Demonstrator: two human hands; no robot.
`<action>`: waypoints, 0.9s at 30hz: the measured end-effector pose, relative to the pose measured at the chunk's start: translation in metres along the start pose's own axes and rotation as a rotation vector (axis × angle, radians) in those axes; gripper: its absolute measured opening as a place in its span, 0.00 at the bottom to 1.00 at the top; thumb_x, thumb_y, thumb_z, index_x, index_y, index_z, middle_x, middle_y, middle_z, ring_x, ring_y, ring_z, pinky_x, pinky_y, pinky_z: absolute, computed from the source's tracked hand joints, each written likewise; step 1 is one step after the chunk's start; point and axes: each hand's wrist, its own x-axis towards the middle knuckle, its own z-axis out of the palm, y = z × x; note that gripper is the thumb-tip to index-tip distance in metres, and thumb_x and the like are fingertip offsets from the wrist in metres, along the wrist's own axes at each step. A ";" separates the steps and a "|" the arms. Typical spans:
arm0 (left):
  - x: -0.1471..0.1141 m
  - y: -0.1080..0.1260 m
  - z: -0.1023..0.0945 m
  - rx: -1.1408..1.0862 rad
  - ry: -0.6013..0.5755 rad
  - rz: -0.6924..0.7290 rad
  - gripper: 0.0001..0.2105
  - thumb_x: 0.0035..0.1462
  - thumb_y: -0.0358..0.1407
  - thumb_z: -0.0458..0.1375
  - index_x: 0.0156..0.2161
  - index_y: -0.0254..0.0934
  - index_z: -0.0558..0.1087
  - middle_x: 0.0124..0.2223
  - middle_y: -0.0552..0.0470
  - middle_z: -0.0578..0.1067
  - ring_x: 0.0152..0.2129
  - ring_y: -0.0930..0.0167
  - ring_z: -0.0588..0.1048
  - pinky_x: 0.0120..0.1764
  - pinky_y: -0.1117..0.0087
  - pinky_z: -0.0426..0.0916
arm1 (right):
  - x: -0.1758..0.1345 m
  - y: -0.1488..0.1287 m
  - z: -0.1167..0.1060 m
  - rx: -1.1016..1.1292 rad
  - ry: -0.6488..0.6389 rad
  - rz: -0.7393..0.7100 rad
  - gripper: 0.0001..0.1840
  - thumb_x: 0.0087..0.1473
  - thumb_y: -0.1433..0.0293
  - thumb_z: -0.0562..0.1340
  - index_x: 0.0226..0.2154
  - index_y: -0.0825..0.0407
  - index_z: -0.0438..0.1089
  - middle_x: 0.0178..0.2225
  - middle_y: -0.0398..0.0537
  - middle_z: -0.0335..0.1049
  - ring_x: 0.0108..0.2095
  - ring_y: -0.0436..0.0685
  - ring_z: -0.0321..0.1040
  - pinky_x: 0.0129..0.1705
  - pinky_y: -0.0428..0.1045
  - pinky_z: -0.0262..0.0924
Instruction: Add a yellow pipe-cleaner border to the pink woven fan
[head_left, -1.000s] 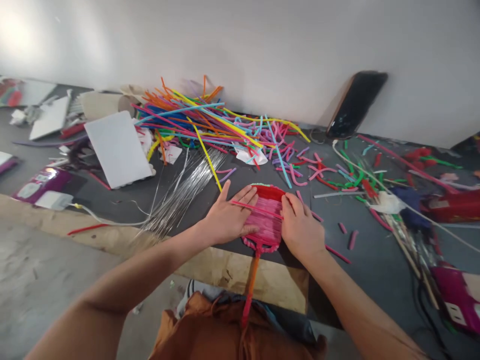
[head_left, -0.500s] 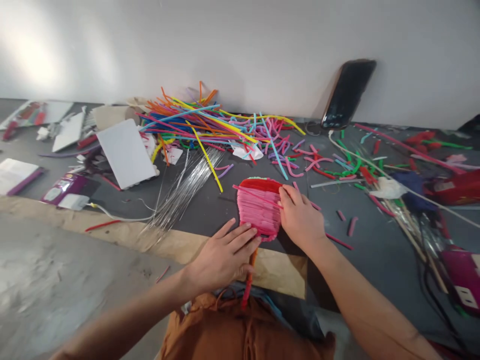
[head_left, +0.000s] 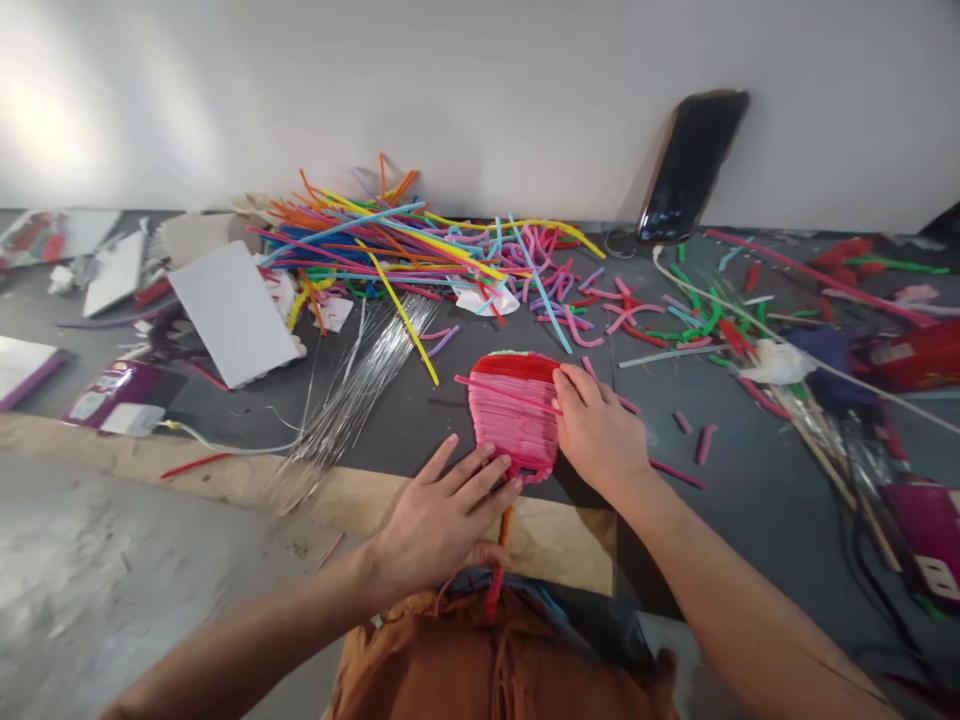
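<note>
A flat piece made of pipe cleaners (head_left: 517,425), pink with a red band at its top, lies on the dark table near the front edge. My left hand (head_left: 446,515) rests on its lower left edge, fingers spread. An orange and red stem (head_left: 506,525) runs from under those fingers toward my lap. At the piece's right edge, my right hand (head_left: 604,430) has its fingers pinched on a pink pipe cleaner (head_left: 502,392) that slants across the pink rows. The fingertips partly hide that end.
A heap of colourful pipe cleaners (head_left: 390,235) lies along the wall, with bare wires (head_left: 367,375) before it. Left of them is a white card (head_left: 234,315). A phone (head_left: 691,165) leans on the wall, its white cable (head_left: 757,320) crossing the right side. Cut pieces lie scattered around.
The view has shifted slightly. The pink pipe cleaner's free left end sits a little lower and farther left past the piece's edge. Both hands keep nearly the same places.
</note>
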 end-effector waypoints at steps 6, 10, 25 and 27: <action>-0.016 -0.003 -0.006 0.061 0.050 0.016 0.28 0.59 0.52 0.50 0.58 0.37 0.64 0.58 0.43 0.68 0.61 0.59 0.57 0.63 0.51 0.37 | -0.004 0.012 -0.018 0.192 0.045 0.009 0.22 0.57 0.73 0.52 0.54 0.55 0.64 0.56 0.56 0.63 0.49 0.62 0.67 0.42 0.53 0.68; -0.021 -0.005 -0.004 0.049 0.033 0.055 0.28 0.60 0.52 0.48 0.59 0.37 0.62 0.60 0.45 0.66 0.61 0.61 0.56 0.64 0.53 0.38 | -0.037 0.000 -0.037 0.341 0.000 -0.164 0.23 0.54 0.78 0.49 0.50 0.53 0.67 0.43 0.53 0.72 0.40 0.56 0.72 0.40 0.49 0.68; -0.013 -0.012 0.000 -0.017 -0.079 0.092 0.30 0.62 0.53 0.42 0.63 0.39 0.56 0.65 0.49 0.58 0.63 0.64 0.52 0.64 0.56 0.38 | -0.094 -0.035 -0.019 0.240 0.054 -0.272 0.22 0.54 0.80 0.51 0.48 0.54 0.71 0.38 0.52 0.75 0.35 0.52 0.73 0.32 0.43 0.65; -0.013 -0.013 0.000 -0.020 -0.094 0.093 0.28 0.63 0.52 0.42 0.63 0.40 0.57 0.65 0.49 0.58 0.63 0.64 0.52 0.64 0.56 0.38 | -0.094 -0.036 -0.020 0.245 0.022 -0.261 0.23 0.53 0.81 0.51 0.48 0.53 0.71 0.38 0.51 0.75 0.35 0.52 0.72 0.31 0.43 0.65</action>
